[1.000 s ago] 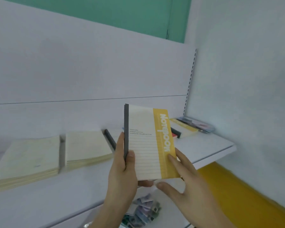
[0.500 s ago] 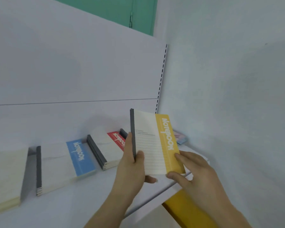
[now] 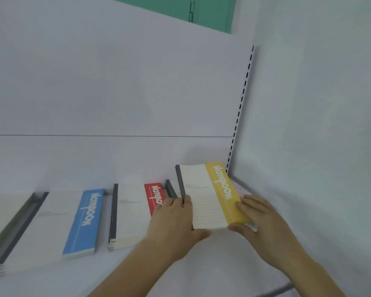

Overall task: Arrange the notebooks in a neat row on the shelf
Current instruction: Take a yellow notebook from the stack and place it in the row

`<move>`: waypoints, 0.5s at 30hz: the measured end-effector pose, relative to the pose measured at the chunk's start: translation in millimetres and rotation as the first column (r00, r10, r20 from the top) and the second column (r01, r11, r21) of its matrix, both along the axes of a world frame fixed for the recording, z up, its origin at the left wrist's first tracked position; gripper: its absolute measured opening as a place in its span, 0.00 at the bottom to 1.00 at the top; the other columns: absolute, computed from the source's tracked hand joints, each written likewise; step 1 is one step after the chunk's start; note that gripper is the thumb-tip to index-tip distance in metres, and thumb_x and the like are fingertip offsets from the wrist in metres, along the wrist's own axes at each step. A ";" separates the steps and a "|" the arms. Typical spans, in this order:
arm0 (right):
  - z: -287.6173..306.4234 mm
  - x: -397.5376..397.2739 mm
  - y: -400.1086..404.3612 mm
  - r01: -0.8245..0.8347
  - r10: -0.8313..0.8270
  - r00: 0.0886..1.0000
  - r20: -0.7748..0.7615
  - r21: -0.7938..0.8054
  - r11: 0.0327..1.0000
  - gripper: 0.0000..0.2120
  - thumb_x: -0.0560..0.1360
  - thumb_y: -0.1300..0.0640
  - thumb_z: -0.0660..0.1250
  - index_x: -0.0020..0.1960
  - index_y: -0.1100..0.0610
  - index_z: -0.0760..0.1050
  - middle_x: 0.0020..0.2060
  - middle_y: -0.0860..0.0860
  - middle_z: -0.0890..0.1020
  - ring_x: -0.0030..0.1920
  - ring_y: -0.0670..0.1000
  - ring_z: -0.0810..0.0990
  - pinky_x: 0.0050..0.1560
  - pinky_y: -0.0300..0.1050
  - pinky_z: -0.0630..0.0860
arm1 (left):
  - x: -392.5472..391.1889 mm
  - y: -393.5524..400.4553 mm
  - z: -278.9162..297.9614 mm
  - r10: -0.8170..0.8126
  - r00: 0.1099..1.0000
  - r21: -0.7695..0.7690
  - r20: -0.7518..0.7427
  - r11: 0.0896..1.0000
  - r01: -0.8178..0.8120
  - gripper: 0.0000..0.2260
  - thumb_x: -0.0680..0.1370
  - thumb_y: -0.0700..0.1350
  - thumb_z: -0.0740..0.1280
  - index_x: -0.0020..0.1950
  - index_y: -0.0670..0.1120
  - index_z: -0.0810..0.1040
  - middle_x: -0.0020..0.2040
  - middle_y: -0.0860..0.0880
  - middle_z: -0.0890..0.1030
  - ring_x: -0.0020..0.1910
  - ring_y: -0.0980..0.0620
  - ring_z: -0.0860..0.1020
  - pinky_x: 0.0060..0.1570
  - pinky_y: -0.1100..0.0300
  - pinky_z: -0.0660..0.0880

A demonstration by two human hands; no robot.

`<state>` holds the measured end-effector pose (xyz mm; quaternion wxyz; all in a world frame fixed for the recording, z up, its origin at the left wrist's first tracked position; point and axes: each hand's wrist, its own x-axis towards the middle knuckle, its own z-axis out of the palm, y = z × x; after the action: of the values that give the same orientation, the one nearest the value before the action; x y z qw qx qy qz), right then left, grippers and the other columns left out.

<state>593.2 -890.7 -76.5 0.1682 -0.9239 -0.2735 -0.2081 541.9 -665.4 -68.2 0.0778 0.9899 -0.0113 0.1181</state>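
Lowered toward the shelf (image 3: 159, 273) now, yellow notebook (image 3: 210, 196) beside red stack (image 3: 135, 213). Left hand (image 3: 174, 224) grips its spine; right hand (image 3: 263, 219) fingers pinch the yellow edge.

Two bare hands and forearms are seen in the lower half of the frame. The left hand (image 3: 173, 221) is shown from the back, with knuckles and a short-nailed thumb visible; its forearm is uncovered down to the bottom edge. The right hand (image 3: 263, 219) is seen at lower right, likewise from the back, its fingers slim and nails trimmed short. Both forearms are unsleeved where they are visible.
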 end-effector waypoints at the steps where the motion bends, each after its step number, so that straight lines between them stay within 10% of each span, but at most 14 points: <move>1: -3.7 13.2 -0.9 -0.026 0.026 0.999 -0.019 -0.007 1.000 0.30 0.69 0.36 0.66 0.60 0.57 0.80 0.60 0.50 0.79 0.66 0.48 0.71 0.66 0.37 0.61 | 5.0 -3.5 -1.8 0.037 0.999 0.029 -0.021 0.999 -0.036 0.40 0.75 0.70 0.60 0.78 0.46 0.58 0.69 0.50 0.72 0.68 0.47 0.67 0.68 0.53 0.65; 6: -13.0 62.7 1.8 -0.145 0.146 0.989 0.008 -0.108 0.984 0.36 0.73 0.28 0.51 0.49 0.56 0.84 0.47 0.49 0.84 0.54 0.54 0.81 0.58 0.35 0.68 | 19.5 -21.1 -7.1 0.224 0.972 0.174 -0.071 0.962 -0.209 0.29 0.76 0.71 0.56 0.64 0.51 0.73 0.61 0.52 0.76 0.63 0.47 0.70 0.63 0.50 0.63; 15: -28.5 91.4 3.6 -0.218 0.203 0.974 -0.100 -0.182 0.959 0.40 0.69 0.26 0.46 0.63 0.51 0.76 0.64 0.47 0.77 0.72 0.53 0.64 0.71 0.45 0.58 | 27.6 -22.4 -14.4 0.300 0.944 0.169 -0.133 0.946 -0.277 0.24 0.77 0.70 0.55 0.58 0.52 0.74 0.56 0.52 0.79 0.60 0.48 0.73 0.61 0.52 0.65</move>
<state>684.6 -887.1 -105.0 0.1107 -0.9091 -0.3820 -0.1242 569.6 -687.9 -82.6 -0.0133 0.9900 0.1316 0.0486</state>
